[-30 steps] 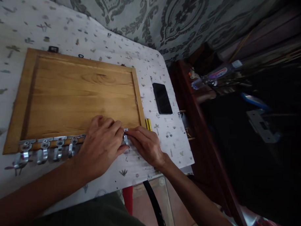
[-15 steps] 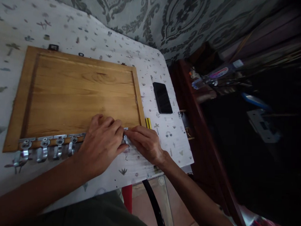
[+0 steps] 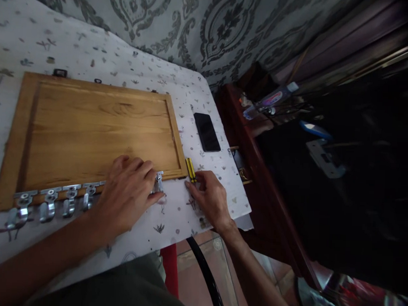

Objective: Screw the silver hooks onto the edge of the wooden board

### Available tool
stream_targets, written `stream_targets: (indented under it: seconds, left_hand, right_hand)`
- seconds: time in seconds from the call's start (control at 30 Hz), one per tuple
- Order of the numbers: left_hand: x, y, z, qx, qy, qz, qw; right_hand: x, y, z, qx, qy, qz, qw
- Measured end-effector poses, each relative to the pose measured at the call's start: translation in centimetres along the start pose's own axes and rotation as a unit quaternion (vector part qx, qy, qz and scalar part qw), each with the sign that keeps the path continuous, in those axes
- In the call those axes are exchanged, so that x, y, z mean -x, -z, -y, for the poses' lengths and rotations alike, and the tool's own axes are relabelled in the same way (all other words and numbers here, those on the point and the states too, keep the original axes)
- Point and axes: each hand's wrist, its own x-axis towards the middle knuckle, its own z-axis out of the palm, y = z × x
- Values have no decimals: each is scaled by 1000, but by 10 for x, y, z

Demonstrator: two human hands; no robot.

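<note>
A wooden panel [image 3: 101, 127] with a raised frame lies flat on the table, and several shiny metal hooks [image 3: 50, 204] line its near edge. My left hand [image 3: 130, 195] rests over that edge, fingers curled on the wood and thumb against the rightmost metal hook [image 3: 159, 182], holding it in place. Part of the row is hidden under this hand. To the right of the panel's corner is a yellow-handled tool [image 3: 190, 169], apparently a screwdriver. My right hand [image 3: 211, 198] is at the tool's near end, thumb and forefinger apart around it, without a closed grip.
A black phone [image 3: 207, 132] lies on the patterned tablecloth [image 3: 175, 214] right of the panel. Small dark pieces [image 3: 60, 73] sit along the panel's far edge. Beyond the table's right edge stands dark red furniture [image 3: 273, 186] with a plastic bottle [image 3: 273, 99] on it.
My right hand has left the rightmost hook and moved right to the yellow-handled tool. My left hand stays on the panel's edge. The view has shifted slightly to the right.
</note>
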Motion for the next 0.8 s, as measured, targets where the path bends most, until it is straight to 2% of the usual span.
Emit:
stream_targets:
  seconds: [0.17, 0.27, 0.33, 0.43, 0.5, 0.6, 0.8]
  left_hand:
    - [0, -1, 1, -16, 1, -6, 1000]
    - [0, -1, 1, -19, -1, 3, 1000]
    - [0, -1, 2, -14, -3, 4, 1000]
    - [1, 0, 2, -7, -3, -5, 1000]
    - [1, 1, 2, -8, -2, -9, 1000]
    - [0, 1, 1, -12, -1, -15, 1000]
    - [0, 1, -1, 3, 3, -25, 1000]
  right_hand:
    - [-7, 10, 1, -118, -100, 62, 986]
    - [-9, 20, 11, -250, -140, 27, 958]
    - [-8, 25, 24, -330, -121, -25, 936]
    - [-4, 25, 51, -413, -50, -76, 906]
    - [-2, 20, 67, -443, -8, -79, 893]
    - [-2, 9, 80, -437, 27, -63, 897]
    - [-8, -10, 81, -441, 71, -26, 894]
